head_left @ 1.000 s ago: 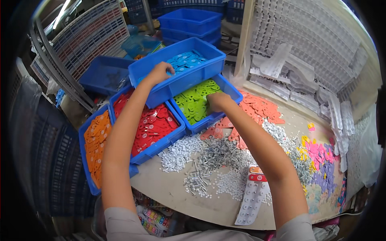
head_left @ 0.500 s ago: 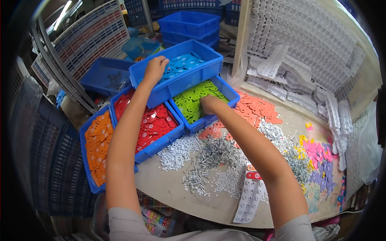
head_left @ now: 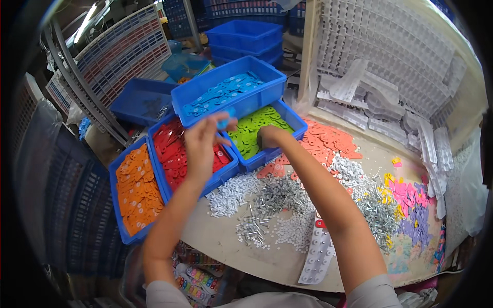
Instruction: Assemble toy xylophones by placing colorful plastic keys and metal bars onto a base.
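Left hand [head_left: 204, 143] raised over the red-tag bin [head_left: 192, 154], grip pinched shut on a small blue tag [head_left: 224, 122] at the fingertips, just below the blue-tag bin [head_left: 228, 92]. Right hand [head_left: 268, 136] down in the green-tag bin [head_left: 257, 133], fingers buried among green tags; grip state impossible to tell. Half a second back, left hand up on the blue-tag bin's rim; now drawn away with the tag. Right hand hardly shifted.
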Tool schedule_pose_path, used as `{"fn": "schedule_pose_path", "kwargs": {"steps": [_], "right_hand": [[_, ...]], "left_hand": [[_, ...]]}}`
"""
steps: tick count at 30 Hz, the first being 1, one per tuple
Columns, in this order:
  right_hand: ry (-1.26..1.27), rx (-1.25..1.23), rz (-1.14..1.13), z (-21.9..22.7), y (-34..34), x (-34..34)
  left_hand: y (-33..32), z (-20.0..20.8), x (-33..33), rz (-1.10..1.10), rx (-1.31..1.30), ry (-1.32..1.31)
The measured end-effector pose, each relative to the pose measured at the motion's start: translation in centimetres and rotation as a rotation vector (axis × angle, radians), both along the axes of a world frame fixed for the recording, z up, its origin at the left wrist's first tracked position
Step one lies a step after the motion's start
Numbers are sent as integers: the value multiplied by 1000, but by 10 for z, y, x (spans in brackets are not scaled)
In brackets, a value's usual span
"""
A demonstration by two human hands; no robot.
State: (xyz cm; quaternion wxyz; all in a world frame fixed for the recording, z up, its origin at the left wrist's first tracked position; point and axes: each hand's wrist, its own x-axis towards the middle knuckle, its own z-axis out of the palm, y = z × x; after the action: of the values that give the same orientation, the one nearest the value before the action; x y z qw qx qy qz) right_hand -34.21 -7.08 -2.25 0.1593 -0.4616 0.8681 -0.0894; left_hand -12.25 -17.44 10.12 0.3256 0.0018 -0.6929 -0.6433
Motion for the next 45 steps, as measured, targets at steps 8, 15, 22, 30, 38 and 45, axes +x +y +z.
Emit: {"fn": "schedule_pose_path", "kwargs": {"steps": [8,15,22,30,38,45], "right_hand": [[-95,-355,-46,25,17,19],[-1039,-1153,-165,88,102,71],[-1049,-1266,-181,108,232,207],[-1085,-1427,-294,77,309,295],[-1071,-1482,-624,55,328,315],[-205,-1008,-717,57,337,321]], "left_hand": [[77,-47,96,-119,316,-242],[104,-83,139,-234,500,-439],[132,-97,139,-308,630,-440],[205,-82,123,-729,819,-371],[246,-82,118,-759,792,-704],[265,-90,124,-696,731,-749]]}}
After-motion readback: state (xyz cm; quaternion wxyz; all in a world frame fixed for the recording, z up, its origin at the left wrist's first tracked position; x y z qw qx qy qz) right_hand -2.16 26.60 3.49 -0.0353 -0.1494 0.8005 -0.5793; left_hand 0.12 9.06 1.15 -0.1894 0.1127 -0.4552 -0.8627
